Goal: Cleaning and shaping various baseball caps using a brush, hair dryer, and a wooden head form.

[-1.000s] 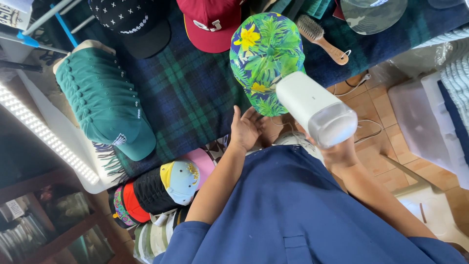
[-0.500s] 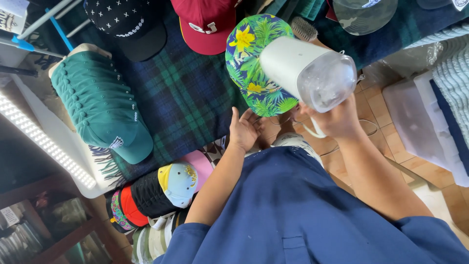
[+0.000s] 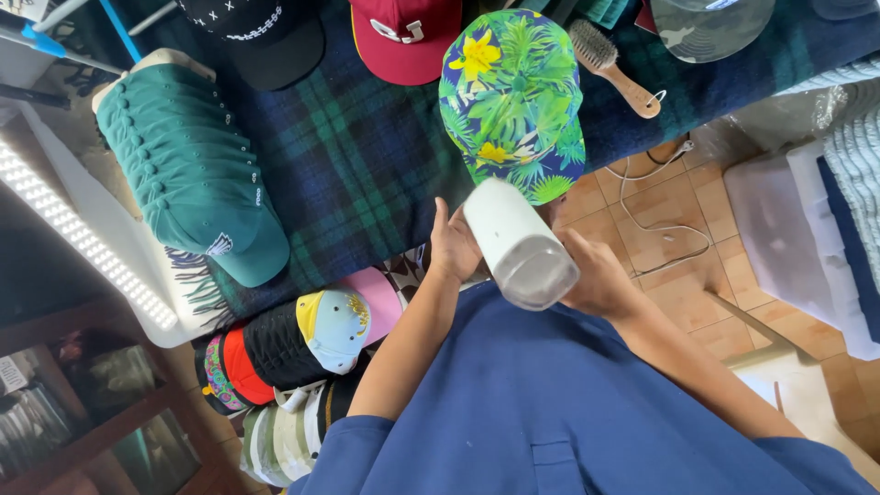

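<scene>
A green and blue cap with yellow flowers [image 3: 513, 101] lies on the plaid blanket [image 3: 367, 174], its brim hanging over the near edge. My right hand [image 3: 596, 280] grips a white handheld steamer [image 3: 518, 243], held just below the cap's brim with its clear end toward me. My left hand [image 3: 454, 246] is at the blanket's edge beside the steamer, fingers apart and upright, close under the brim. Whether it touches the cap I cannot tell. A white cord [image 3: 660, 229] trails on the tiled floor.
A stack of teal caps [image 3: 192, 170] lies at left. A black cap [image 3: 261, 32], a maroon cap [image 3: 403, 37] and a camouflage cap [image 3: 715, 23] line the far side, with a wooden brush [image 3: 614, 69]. Mixed caps [image 3: 293, 344] sit below; a light bar [image 3: 82, 243] at left.
My right hand has brought the steamer down from over the floral cap to just below its brim, near my left hand. My left hand has stayed in place.
</scene>
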